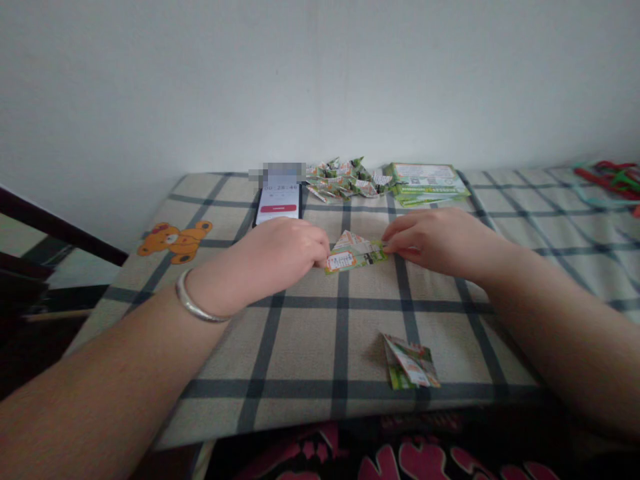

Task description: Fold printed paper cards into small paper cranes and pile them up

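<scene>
A partly folded piece of printed paper (354,253), green and white with a pointed peak at its top edge, is held between both hands just above or on the tablecloth. My left hand (293,250) pinches its left end, and a silver bangle circles that wrist. At the right end, the fingertips of my right hand (425,237) close on the corner. Nearer the front edge lies another folded paper piece (411,363), creased into a small angular shape, with neither hand touching it.
A phone (278,200) showing a running timer lies at the back. Beside it are a pile of folded papers (345,180) and a stack of flat printed sheets (430,183). Red and green items (617,179) sit far right. A bear picture (176,241) marks the checked tablecloth (310,347).
</scene>
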The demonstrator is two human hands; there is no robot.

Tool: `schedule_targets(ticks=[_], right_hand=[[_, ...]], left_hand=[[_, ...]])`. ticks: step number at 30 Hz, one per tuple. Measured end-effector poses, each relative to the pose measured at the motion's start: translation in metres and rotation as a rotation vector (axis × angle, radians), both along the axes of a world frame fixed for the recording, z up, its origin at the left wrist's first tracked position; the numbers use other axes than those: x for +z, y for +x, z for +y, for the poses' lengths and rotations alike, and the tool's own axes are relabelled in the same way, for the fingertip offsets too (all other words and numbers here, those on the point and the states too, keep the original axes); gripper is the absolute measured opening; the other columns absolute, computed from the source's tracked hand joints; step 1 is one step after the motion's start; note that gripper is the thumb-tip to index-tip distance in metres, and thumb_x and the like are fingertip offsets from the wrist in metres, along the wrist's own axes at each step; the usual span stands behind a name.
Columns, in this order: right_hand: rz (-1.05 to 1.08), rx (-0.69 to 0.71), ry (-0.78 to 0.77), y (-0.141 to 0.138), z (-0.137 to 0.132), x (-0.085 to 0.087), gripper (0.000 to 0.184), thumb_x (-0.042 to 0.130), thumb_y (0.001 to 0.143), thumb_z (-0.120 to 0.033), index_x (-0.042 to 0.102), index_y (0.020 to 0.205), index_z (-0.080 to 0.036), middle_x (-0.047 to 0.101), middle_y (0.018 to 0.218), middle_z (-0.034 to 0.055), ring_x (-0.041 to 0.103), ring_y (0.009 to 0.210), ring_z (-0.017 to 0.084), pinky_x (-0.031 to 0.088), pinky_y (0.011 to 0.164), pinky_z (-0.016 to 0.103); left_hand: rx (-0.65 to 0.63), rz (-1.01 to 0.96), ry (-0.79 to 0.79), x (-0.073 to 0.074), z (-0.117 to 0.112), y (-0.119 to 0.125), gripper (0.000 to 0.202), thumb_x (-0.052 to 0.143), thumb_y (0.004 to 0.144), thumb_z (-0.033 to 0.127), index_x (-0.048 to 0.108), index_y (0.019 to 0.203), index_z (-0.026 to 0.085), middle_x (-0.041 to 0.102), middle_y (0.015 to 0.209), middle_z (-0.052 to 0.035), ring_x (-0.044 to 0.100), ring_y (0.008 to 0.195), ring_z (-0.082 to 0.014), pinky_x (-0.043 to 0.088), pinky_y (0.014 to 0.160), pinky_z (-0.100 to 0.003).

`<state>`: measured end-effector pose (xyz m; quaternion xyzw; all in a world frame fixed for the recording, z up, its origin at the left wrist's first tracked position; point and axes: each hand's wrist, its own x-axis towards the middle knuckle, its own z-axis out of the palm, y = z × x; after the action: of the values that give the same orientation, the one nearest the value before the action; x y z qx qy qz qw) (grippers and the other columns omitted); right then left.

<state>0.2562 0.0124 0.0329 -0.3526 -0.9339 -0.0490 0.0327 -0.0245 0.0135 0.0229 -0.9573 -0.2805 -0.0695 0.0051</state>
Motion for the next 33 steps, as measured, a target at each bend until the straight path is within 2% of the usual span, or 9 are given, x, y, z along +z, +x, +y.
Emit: schedule_targets(ticks=[7,13,16,19,23,25,29,33], right_hand=[[-0.039,-0.089,-0.011,-0.008,-0.002,0.001,0.019,0.052,0.085,-0.017,0.071,0.084,-0.021,0.072,0.098,0.0021,0.066,0.084,0.018,0.041,0.066,0.028],[0.094,-0.241,-0.034,-0.015,0.002,-0.005,0.015,0.053,0.081,-0.018,0.067,0.083,-0.021,0.067,0.087,0.0023,0.059,0.074,0.017,0.037,0.063,0.029],[0.15,-0.27,-0.021,-0.017,0.003,-0.01,0.015,0.051,0.085,-0.021,0.066,0.081,-0.02,0.065,0.083,0.0032,0.056,0.07,0.016,0.037,0.062,0.029],[0.197,-0.288,-0.013,-0.019,0.005,-0.015,0.02,0.05,0.09,-0.029,0.066,0.085,-0.019,0.064,0.082,0.0041,0.056,0.07,0.017,0.038,0.063,0.03],[0.278,-0.301,-0.016,-0.02,0.006,-0.021,0.019,0.062,0.086,-0.037,0.065,0.088,-0.018,0.063,0.082,0.0044,0.055,0.071,0.017,0.038,0.062,0.03],[0.349,-0.315,-0.082,-0.021,0.007,-0.023,0.016,0.066,0.082,-0.033,0.065,0.086,-0.018,0.063,0.078,0.003,0.054,0.067,0.016,0.038,0.06,0.029],[0.543,-0.403,-0.333,-0.025,0.009,-0.026,0.01,0.067,0.079,-0.029,0.065,0.083,-0.02,0.061,0.069,-0.001,0.053,0.06,0.013,0.039,0.054,0.027],[0.619,-0.372,-0.388,-0.026,0.011,-0.03,0.01,0.066,0.079,-0.03,0.066,0.082,-0.02,0.062,0.069,-0.0014,0.055,0.062,0.014,0.041,0.056,0.027]], left_hand=[[0.106,0.037,0.024,0.0,-0.003,0.003,0.032,0.042,0.089,0.014,0.074,0.085,0.018,0.074,0.098,-0.0046,0.067,0.096,-0.0206,0.051,0.091,-0.037],[0.179,0.042,0.096,-0.002,-0.009,0.01,0.024,0.047,0.09,0.018,0.07,0.083,0.017,0.07,0.084,-0.0046,0.065,0.08,-0.0211,0.051,0.073,-0.035],[0.146,-0.02,0.162,-0.007,-0.009,0.012,0.021,0.048,0.091,0.019,0.068,0.087,0.016,0.068,0.085,-0.005,0.062,0.079,-0.0204,0.049,0.07,-0.034],[0.109,-0.034,0.192,-0.013,-0.007,0.013,0.018,0.051,0.092,0.021,0.068,0.097,0.016,0.068,0.092,-0.0056,0.062,0.086,-0.0213,0.05,0.075,-0.035],[0.105,-0.016,0.2,-0.015,-0.005,0.012,0.018,0.051,0.094,0.023,0.067,0.098,0.017,0.066,0.093,-0.0054,0.061,0.091,-0.0219,0.051,0.081,-0.036],[0.098,-0.001,0.224,-0.016,-0.006,0.011,0.019,0.051,0.094,0.025,0.067,0.099,0.017,0.066,0.094,-0.0056,0.061,0.091,-0.0221,0.052,0.08,-0.036],[0.093,0.053,0.276,-0.016,-0.007,0.012,0.016,0.055,0.092,0.024,0.066,0.102,0.018,0.064,0.1,-0.0065,0.061,0.093,-0.0244,0.053,0.077,-0.038],[0.134,-0.037,0.208,-0.019,-0.006,0.012,0.023,0.052,0.094,0.024,0.061,0.114,0.018,0.062,0.115,-0.0075,0.061,0.104,-0.0235,0.054,0.086,-0.039]])
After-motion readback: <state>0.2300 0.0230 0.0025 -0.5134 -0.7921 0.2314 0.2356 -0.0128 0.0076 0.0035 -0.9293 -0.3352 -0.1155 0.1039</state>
